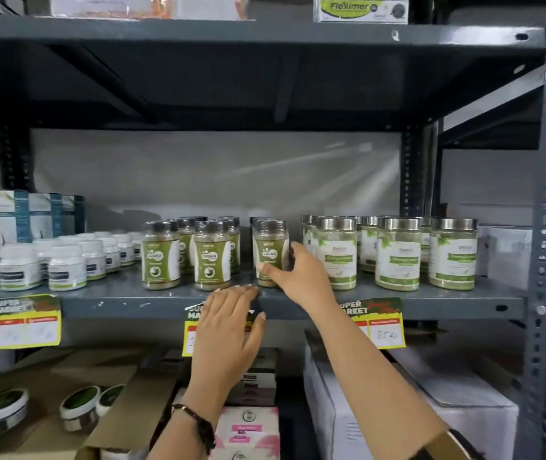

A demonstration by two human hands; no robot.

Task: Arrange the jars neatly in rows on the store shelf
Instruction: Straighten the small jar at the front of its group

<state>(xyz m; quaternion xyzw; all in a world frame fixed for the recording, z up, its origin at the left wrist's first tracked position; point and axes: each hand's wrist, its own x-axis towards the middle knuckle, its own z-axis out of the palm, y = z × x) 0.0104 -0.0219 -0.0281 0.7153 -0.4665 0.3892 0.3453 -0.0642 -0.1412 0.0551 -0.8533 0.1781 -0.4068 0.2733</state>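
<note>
A: Quick, where's the jar vs the hands?

B: Centre of the frame, front edge of the shelf. It stands upright, long axis vertical, dark lid up. The right hand is on it: thumb across the lower label on the left, fingers wrapped round the right side. So it's grasping that jar, not resting beside it.

A: And the left hand?

B: Lower, just below centre. It's flat against the shelf lip over a price tag, fingers loose and spread, holding nothing. The right is clearly nearer.

A: What does the next move turn on, imo?

B: The gap. This jar sits apart from the two front green jars to its left, and near the steel-lid jars to its right. I'd guess a slide left to close the row, kept upright. The jar looks tall and narrow, so a low push could tip it.

A: Anything behind it?

B: More of the same jars, partly hidden. Can't tell how many.
</note>
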